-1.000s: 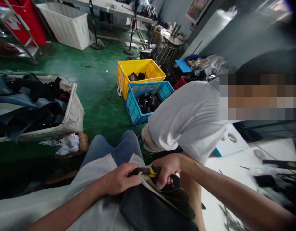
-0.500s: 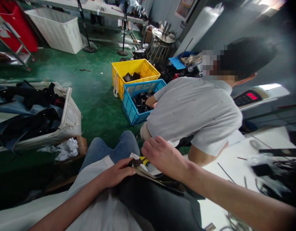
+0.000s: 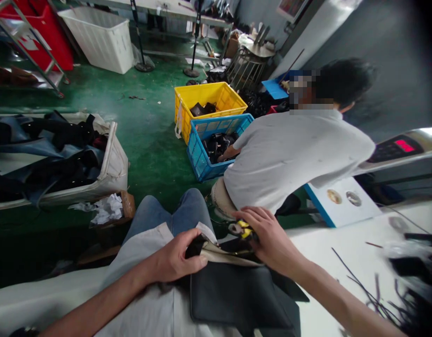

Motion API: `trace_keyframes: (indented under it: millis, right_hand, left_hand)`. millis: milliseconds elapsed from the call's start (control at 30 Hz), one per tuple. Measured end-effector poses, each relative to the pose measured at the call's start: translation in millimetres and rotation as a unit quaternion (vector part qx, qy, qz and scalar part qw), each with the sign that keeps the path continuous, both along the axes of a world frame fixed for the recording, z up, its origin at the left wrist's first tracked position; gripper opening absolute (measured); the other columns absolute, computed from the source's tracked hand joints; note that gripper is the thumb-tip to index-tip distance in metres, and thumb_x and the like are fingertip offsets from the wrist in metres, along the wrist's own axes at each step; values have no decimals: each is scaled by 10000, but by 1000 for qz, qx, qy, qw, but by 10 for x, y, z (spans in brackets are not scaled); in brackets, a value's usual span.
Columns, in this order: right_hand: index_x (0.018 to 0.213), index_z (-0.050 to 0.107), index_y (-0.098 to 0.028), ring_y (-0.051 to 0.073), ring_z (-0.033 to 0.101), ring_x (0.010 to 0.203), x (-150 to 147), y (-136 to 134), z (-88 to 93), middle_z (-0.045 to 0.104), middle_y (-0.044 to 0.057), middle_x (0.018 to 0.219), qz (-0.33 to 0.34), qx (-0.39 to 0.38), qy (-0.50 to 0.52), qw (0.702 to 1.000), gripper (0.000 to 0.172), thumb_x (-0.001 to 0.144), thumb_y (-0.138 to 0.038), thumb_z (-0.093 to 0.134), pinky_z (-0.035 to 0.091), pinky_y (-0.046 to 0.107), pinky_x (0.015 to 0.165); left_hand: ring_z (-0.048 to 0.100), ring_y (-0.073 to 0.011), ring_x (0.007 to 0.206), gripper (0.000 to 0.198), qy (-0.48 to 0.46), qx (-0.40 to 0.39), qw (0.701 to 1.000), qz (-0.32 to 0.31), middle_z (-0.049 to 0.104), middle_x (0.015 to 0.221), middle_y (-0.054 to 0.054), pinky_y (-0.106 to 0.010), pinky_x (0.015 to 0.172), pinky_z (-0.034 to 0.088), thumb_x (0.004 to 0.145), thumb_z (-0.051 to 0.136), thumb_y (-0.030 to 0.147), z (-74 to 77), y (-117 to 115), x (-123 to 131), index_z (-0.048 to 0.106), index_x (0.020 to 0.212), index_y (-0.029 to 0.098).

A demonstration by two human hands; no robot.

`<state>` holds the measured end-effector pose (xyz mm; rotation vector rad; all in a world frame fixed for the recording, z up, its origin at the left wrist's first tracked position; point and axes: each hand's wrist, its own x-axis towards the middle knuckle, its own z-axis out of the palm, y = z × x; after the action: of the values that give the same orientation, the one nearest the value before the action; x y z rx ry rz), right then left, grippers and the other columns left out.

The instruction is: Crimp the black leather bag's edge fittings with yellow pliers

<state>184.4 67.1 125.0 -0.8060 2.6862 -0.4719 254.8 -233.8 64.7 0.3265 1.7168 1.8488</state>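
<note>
A black leather bag [image 3: 237,295] with a pale lining lies across my lap, over a light apron [image 3: 149,299]. My left hand [image 3: 177,257] is closed on the bag's upper left corner, thumb on the near side and fingers behind. To the right, above the bag's open edge, my right hand [image 3: 268,234] grips a small yellow-and-black hand tool [image 3: 243,229] with a grey metal end. The tool is apart from the corner my left hand pinches. Its exact kind is not clear, since my fingers cover part of it.
A co-worker in a grey shirt [image 3: 289,154] bends close on my right, one arm in a blue crate [image 3: 198,164] of black pieces. Behind it stands a yellow crate [image 3: 184,103]. A white bin [image 3: 112,159] is at left, a white worktable [image 3: 317,262] at right.
My right hand has moved right, away from my left hand, carrying the yellow-and-black tool. My left hand still holds the bag. The view has shifted slightly, and more of the bag's front shows.
</note>
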Motion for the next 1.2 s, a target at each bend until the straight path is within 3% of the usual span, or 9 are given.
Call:
trace_keyframes:
  millis: [67, 167, 333, 500, 667, 833, 933, 1100, 1200]
  right_hand:
    - [1259, 655, -222, 242, 671, 1145, 19, -29, 38, 733, 98, 1235, -60, -92, -143, 984, 238, 1054, -307, 566, 535, 389, 1000]
    - [1180, 644, -206, 214, 664, 1056, 127, -202, 65, 713, 88, 1238, -53, -181, -272, 944, 303, 1010, -454, 687, 530, 330, 931]
    - [1027, 657, -210, 137, 525, 777, 284, -477, 35, 658, -37, 865, -124, -140, -327, 926, 276, 887, -390, 813, 414, 272, 695]
    - [828, 589, -208, 125, 469, 676, 362, -542, 4, 588, -34, 737, -169, -135, -250, 944, 164, 887, -304, 709, 342, 287, 616]
    - [873, 598, -236, 157, 575, 684, 491, -675, 110, 656, -24, 748, -247, -118, -114, 955, 98, 801, -187, 644, 410, 291, 648]
    - [910, 656, -245, 156, 584, 662, 435, -807, 260, 676, -34, 740, -271, -121, -111, 948, 168, 761, -174, 623, 425, 290, 646]
    - [906, 678, -243, 161, 606, 682, 283, -820, 334, 706, -23, 758, -282, -109, -123, 945, 171, 758, -179, 621, 419, 285, 648]
    - [883, 693, -231, 167, 599, 700, 44, -829, 514, 718, 13, 781, -235, -55, -82, 967, 161, 752, -177, 617, 350, 293, 635]
    - [874, 699, -237, 143, 538, 649, -47, -904, 596, 705, 3, 756, -199, -56, -81, 975, 142, 765, -190, 621, 305, 292, 604]
  left_hand:
    - [613, -199, 982, 282, 15, -12, 1000, -10, 676, 1077, -34, -301, 863, 489, 904, 728, 266, 30, 13, -23, 637, 1157, 178]
    - [581, -168, 874, 249, 30, -20, 999, -31, 655, 977, -15, -279, 772, 465, 849, 726, 183, 20, 39, -44, 642, 1083, 176]
    - [626, -199, 1005, 379, 12, 24, 1000, -8, 688, 1105, -44, -292, 869, 513, 831, 716, 129, -26, -14, 9, 661, 1203, 176]
    - [653, -256, 1206, 558, 20, -5, 999, 25, 692, 1314, -75, -357, 1052, 532, 874, 738, 171, 85, -41, 35, 599, 1411, 225]
    - [568, -320, 1386, 838, 82, -63, 988, 114, 576, 1526, -126, -424, 1196, 470, 792, 946, 496, 86, 37, 79, 533, 1473, 237]
    - [396, -283, 1604, 552, 182, -140, 965, 124, 429, 1713, -103, -462, 1356, 316, 1039, 688, 410, 12, 65, 147, 505, 1547, 296]
    - [304, -292, 1666, 467, 219, -191, 945, 151, 322, 1792, -83, -517, 1382, 272, 1102, 565, 378, 40, 52, 164, 528, 1565, 322]
    - [277, -422, 1670, 1053, 213, -248, 926, 192, 246, 1810, -203, -650, 1347, 313, 891, 831, 603, 144, 151, 230, 279, 1712, 242]
    - [316, -410, 1657, 1046, 208, -277, 921, 180, 273, 1795, -229, -643, 1330, 356, 931, 788, 527, 145, 253, 244, 190, 1727, 204]
